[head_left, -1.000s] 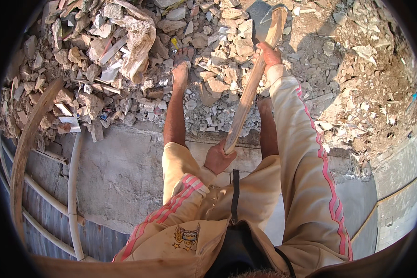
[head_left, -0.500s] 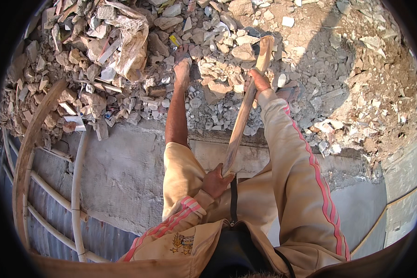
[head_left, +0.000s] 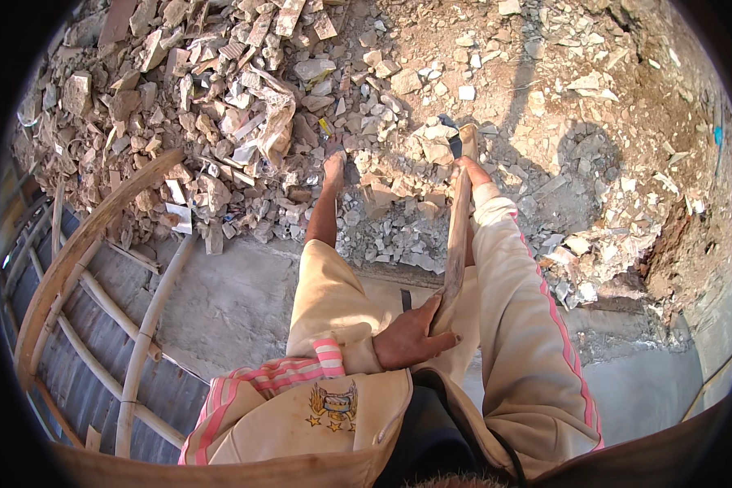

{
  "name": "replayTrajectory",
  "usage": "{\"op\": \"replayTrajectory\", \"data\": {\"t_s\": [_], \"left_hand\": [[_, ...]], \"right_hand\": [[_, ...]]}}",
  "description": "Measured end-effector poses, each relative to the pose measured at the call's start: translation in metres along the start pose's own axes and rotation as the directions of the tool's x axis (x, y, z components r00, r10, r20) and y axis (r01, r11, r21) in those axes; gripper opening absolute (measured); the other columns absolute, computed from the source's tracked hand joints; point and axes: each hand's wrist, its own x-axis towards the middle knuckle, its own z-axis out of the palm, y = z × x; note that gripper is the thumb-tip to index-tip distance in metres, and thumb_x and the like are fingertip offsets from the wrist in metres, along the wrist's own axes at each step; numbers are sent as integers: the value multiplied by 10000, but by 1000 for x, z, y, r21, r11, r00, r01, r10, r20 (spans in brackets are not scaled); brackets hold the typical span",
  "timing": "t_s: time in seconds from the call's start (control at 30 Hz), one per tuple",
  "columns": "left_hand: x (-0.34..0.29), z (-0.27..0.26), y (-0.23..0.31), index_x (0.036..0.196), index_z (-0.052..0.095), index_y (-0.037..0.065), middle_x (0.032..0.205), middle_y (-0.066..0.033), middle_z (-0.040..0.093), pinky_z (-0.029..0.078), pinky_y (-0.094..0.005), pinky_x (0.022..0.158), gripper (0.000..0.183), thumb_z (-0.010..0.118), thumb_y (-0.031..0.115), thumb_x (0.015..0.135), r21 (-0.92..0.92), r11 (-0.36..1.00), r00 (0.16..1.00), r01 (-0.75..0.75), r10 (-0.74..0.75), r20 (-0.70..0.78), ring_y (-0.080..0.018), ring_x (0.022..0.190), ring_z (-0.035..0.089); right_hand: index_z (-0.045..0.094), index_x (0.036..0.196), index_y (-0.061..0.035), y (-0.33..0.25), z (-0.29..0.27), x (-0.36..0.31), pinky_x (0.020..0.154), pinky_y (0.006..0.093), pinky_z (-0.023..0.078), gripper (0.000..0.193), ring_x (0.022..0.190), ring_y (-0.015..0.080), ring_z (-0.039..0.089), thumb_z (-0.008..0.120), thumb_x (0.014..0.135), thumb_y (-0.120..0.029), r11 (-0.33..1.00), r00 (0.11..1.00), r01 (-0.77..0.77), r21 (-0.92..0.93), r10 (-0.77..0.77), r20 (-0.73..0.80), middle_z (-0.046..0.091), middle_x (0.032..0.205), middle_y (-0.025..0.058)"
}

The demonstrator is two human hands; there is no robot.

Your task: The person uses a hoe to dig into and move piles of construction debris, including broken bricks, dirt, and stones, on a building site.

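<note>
A hoe with a long wooden handle [head_left: 455, 244] slants away from my body over the rubble. Its dark metal head [head_left: 455, 145] shows only in part beside a pale stone at the far end. My right hand [head_left: 473, 172] is wrapped round the upper handle, close to that head. Near my waist, my left hand [head_left: 412, 333] grips the lower end of the handle, with the thumb standing out to the right. My bare left foot [head_left: 333, 169] rests among the stones, left of the hoe head.
Broken stone and brick rubble [head_left: 138, 106] is heaped at the far left, with a torn pale sack [head_left: 276, 122] on it. A grey concrete ledge [head_left: 228, 293] runs below. Wooden poles [head_left: 142, 342] cross over corrugated sheeting at the left. Earth [head_left: 667, 236] rises at the right.
The view has shifted, so the rubble and poles sit lower and more is seen beyond. The hoe has swung more upright, its lower end drawn closer to my body. Both hands still hold it.
</note>
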Motion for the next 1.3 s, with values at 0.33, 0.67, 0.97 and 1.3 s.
{"op": "replayTrajectory", "data": {"t_s": [0.33, 0.67, 0.97, 1.3], "left_hand": [[-127, -52, 93, 1247, 490, 5, 968, -152, 649, 487, -351, 714, 565, 657, 395, 874, 329, 892, 907, -310, 382, -179, -259, 817, 643], [-372, -270, 4, 872, 537, 122, 621, 31, 464, 245, -207, 400, 294, 536, 405, 949, 94, 548, 84, -831, 291, -953, -36, 452, 313], [-692, -208, -138, 818, 538, 109, 591, 8, 486, 307, -216, 408, 234, 519, 303, 947, 593, 379, -590, -711, 137, -795, -52, 438, 388], [-428, -200, -108, 814, 553, 102, 669, 5, 490, 355, -229, 451, 287, 537, 370, 916, 93, 513, 144, -853, 403, -904, -68, 520, 449]], "right_hand": [[527, 811, -114, -58, -37, -171, 563, 382, 506, 176, 581, 224, 539, 654, 818, -235, 870, 916, 395, 294, -348, -201, 523, 669, 37], [529, 988, -96, -36, 428, -306, 725, 450, 554, 225, 776, 235, 620, 647, 813, -174, 674, 817, 552, 490, -554, -159, 575, 870, 67], [531, 1037, -55, 160, 675, -500, 914, 465, 513, 294, 1008, 281, 599, 715, 809, -76, 950, 516, 161, 267, -312, 798, 590, 1020, 99], [560, 1020, -92, 32, 367, -366, 900, 495, 496, 299, 963, 291, 596, 715, 774, -157, 862, 847, 453, 229, -496, 193, 613, 1000, 77]]}}
